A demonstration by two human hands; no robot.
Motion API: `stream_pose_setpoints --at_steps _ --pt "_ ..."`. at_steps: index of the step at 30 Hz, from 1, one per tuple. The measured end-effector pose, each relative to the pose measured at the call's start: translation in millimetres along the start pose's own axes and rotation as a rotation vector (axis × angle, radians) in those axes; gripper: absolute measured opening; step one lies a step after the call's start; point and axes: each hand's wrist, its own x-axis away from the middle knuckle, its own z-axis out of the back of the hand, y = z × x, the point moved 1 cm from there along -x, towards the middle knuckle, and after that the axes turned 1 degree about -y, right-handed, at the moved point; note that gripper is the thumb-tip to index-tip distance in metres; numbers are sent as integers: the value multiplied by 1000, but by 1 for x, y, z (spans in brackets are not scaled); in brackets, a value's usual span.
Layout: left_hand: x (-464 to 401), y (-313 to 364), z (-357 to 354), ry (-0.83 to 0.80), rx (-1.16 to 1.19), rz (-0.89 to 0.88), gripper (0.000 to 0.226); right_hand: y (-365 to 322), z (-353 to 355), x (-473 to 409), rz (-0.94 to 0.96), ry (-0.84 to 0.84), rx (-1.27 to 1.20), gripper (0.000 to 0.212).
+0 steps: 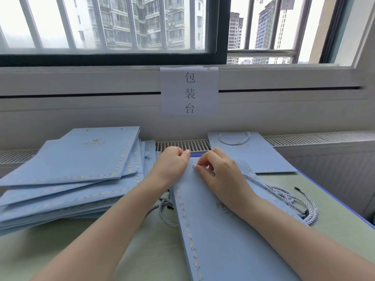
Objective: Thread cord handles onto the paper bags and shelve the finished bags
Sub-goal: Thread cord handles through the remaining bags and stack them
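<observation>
Head view: flat pale-blue paper bag (223,230), gold-patterned border, both hands at its top edge.

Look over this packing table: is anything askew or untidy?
Yes. The stack of unthreaded bags at left is fanned out, edges misaligned, and loose cords lie tangled at right beside the bag being threaded.

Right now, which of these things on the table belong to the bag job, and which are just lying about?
Part of the job:
- blue bag being threaded
- left hand and right hand, both at its top edge
- loose cords
- stack of unthreaded bags
- finished bag with handle

Just there:
- paper sign
- radiator grille
- window
</observation>
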Motion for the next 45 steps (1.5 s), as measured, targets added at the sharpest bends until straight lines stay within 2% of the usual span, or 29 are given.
stream_pose_setpoints --at_steps 5,8,11,13,15,20,22,25,27,29,33,36,38,42,45 --pt "-4 -2 -2 26 -15 46 35 -4 1 -1 38 19 11 7" --pt "-4 -4 -1 23 -61 59 34 -6 4 0 0 -34 133 12" --pt "-4 -7 0 -32 -245 95 38 -7 10 -2 -47 -159 348 19" --pt "-5 -8 1 -78 -381 114 42 -1 19 -5 -99 -205 394 17" --pt "-5 -6 1 -123 -507 103 39 5 31 -10 -166 -173 327 13" --pt "-5 -13 -2 -182 -725 56 27 16 67 -28 -278 17 -23 9" --pt "-4 -20 -2 -180 -705 91 31 18 77 -33 -296 25 -58 11" --pt "0 -20 -7 -146 -667 50 27 22 78 -27 -320 12 -95 16" --pt "8 -12 -11 -32 -574 -63 30 21 73 -18 -317 65 -171 18" --pt "16 3 -19 44 -373 -229 33 17 70 -12 -293 123 -256 16" --pt "31 19 -38 42 -269 -392 25 12 68 -7 -231 126 -317 13" --pt "32 16 -42 99 -246 -446 14 19 69 -4 -232 119 -224 13" --pt "31 12 -41 137 -161 -423 12 29 71 -2 -213 128 -59 13" --pt "23 1 -32 268 103 -278 19 48 73 3 -192 93 232 16" --pt "18 -2 -28 305 192 -245 26 51 73 8 -208 -16 392 24"
